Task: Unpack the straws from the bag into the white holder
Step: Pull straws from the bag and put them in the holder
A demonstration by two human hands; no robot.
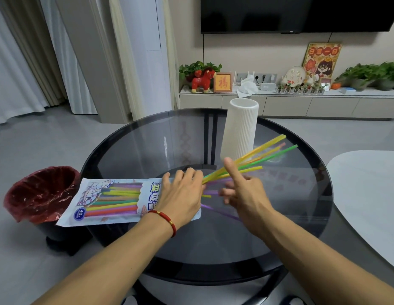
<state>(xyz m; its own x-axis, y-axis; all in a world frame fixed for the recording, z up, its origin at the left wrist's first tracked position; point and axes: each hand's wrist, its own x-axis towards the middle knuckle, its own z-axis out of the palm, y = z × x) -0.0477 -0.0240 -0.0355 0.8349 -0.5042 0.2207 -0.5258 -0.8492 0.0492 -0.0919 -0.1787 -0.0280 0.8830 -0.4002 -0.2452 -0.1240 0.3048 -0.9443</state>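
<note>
Round dark glass bench, viewed from above.

Straw bag lies flat at 9 o'clock on the bench, left end hanging over the rim, open mouth pointing toward centre. Plenty of coloured straws visible through its clear window.

Left hand is palm-down on the mouth end of the bag, fingers flat and spread over it, pressing rather than gripping. Red bracelet on that wrist.

Right hand sits just right of the left, near bench centre. Thumb sticks up, fingers partly curled and motion-blurred; cannot tell whether the grip is closed on anything.

Bunch of straws, yellow, green and orange, fans out from between the two hands toward 2 o'clock, tips lifted off the glass and passing in front of the holder's base. A few purple straws lie loose on the glass beneath the right hand.

White holder, ribbed cylinder, stands upright at 12 o'clock beyond the hands, top open; inside not visible.

Bin with red liner on the floor at 9 o'clock, just beside the bag's overhanging end.
</note>
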